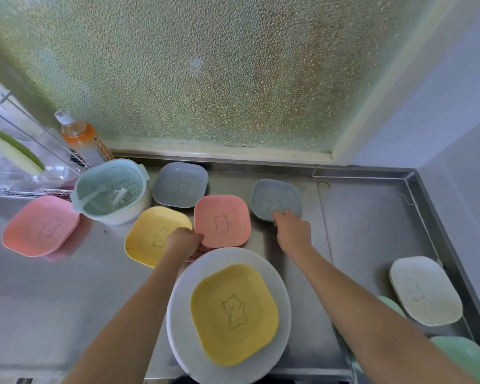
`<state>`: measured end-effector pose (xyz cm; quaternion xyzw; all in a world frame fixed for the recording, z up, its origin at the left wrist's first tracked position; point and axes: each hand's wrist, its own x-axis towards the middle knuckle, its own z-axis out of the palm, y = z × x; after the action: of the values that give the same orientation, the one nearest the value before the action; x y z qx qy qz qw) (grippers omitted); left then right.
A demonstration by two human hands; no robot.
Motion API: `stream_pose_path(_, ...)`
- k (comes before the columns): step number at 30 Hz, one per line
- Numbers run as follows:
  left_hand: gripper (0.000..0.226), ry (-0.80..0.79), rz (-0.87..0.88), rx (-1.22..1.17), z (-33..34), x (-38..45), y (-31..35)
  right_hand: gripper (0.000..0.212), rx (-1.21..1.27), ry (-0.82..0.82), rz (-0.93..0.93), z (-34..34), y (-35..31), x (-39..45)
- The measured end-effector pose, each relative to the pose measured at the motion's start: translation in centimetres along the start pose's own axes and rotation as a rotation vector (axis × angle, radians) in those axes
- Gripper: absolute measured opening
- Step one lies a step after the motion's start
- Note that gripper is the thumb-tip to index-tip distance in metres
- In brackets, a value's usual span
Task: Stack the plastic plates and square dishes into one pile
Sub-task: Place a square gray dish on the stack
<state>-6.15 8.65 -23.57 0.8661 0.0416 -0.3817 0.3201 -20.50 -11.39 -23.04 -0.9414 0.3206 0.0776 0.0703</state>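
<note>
A yellow square dish (234, 314) lies on a pile of white round plates (281, 286) near the front. My left hand (185, 242) grips the near left edge of a pink square dish (222, 220). My right hand (291, 230) pinches the near rim of a grey-blue square dish (276, 199). Another yellow dish (153, 234) lies left of my left hand, a second grey dish (180, 184) sits at the back, and another pink dish (40, 225) rests far left. A cream dish (424, 291) is at the right.
A mint strainer bowl (111, 189) stands at the back left, beside an orange drink bottle (81, 137) and a wire rack (25, 162). Green plates (463, 356) show at the lower right. A frosted window (205, 79) backs the steel counter (372, 217).
</note>
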Motion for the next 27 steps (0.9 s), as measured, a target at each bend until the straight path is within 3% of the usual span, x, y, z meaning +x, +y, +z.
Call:
stream_pose_path(2, 0.017, -0.029, 0.002, -0.080, -0.3, -0.2, 0.2, 0.033, 0.018, 0.131, 0.026, -0.3, -0.1, -1.1)
stream_pose_path(5, 0.015, -0.074, 0.028, -0.138, -0.5, -0.4, 0.5, 0.018, 0.128, 0.293, 0.023, -1.2, -0.7, -3.4)
stream_pose_path(7, 0.012, -0.130, 0.058, -0.170, -0.4, -0.3, 0.7, 0.007, 0.196, 0.367, -0.014, -1.6, -1.6, -5.8)
stream_pose_path(14, 0.015, -0.348, 0.222, -0.290, 0.9, -1.9, 1.1, 0.004, 0.313, 0.606, -0.114, -1.6, -5.0, -15.3)
stream_pose_path(19, 0.014, -0.374, 0.407, -0.004, -0.4, -2.4, -1.0, 0.017, 0.261, 0.649, -0.237, 0.5, -6.1, -20.9)
stream_pose_path(22, 0.018, -0.392, 0.466, 0.002, -1.5, -2.9, -2.5, 0.028, 0.183, 0.596, -0.280, 2.1, -6.8, -23.2)
stream_pose_path(27, 0.026, -0.378, 0.492, -0.041, -2.7, -3.8, -4.1, 0.010, 0.184, 0.528, -0.185, 3.2, -7.2, -25.4)
